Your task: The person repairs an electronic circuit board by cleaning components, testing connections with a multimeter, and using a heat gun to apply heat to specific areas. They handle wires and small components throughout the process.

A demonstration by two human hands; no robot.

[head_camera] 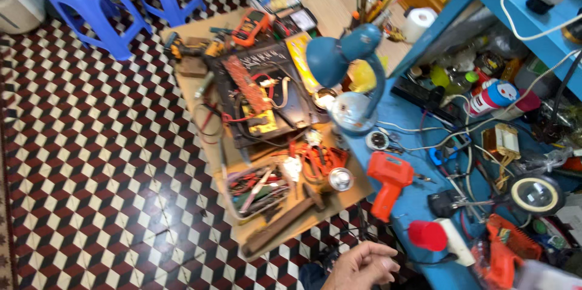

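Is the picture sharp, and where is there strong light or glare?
Head view: slightly soft from motion blur, most at the hand at the bottom edge; the blue desk lamp throws a bright patch at its base, with glare on the small metal reflector; the patterned floor is evenly lit; the frame is tilted.

One hand [362,266] shows at the bottom edge, fingers curled loosely, holding nothing that can be made out; which hand it is cannot be told. Just right of it stands a red cap [427,235] on the blue workbench [412,202]. Above it lies an orange heat gun [389,182]. Farther up, a blue desk lamp [348,77] leans over an opened circuit board [260,93]. Up and left, hand tools [260,188] lie heaped.
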